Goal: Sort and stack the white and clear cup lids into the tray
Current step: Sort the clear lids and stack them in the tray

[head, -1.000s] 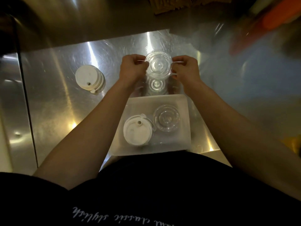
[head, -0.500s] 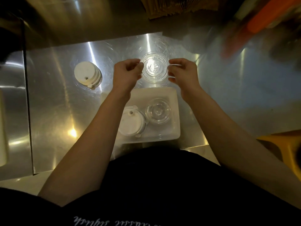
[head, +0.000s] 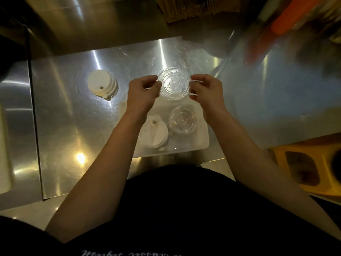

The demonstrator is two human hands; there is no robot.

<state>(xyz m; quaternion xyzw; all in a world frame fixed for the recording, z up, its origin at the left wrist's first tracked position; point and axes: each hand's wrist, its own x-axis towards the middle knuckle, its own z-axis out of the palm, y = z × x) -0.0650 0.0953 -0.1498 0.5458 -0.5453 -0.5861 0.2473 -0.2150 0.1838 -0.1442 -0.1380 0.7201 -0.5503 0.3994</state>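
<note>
My left hand [head: 143, 91] and my right hand [head: 207, 90] pinch the two sides of a stack of clear lids [head: 174, 83], held just beyond the far edge of the white tray [head: 200, 143]. Inside the tray, a stack of white lids [head: 154, 133] sits on the left and a stack of clear lids [head: 183, 120] sits on the right. Another stack of white lids [head: 102, 85] rests on the steel counter to the left of my hands.
The steel counter [head: 64, 126] ends in a seam on the left and a front edge near my body. A yellow object [head: 304, 167] sits low at the right. Brown paper items [head: 199, 8] and a blurred orange thing [head: 287, 17] lie at the back.
Both hands have drawn the held clear lids nearer to the tray's far edge. The clear lids that lay on the counter under them are no longer seen.
</note>
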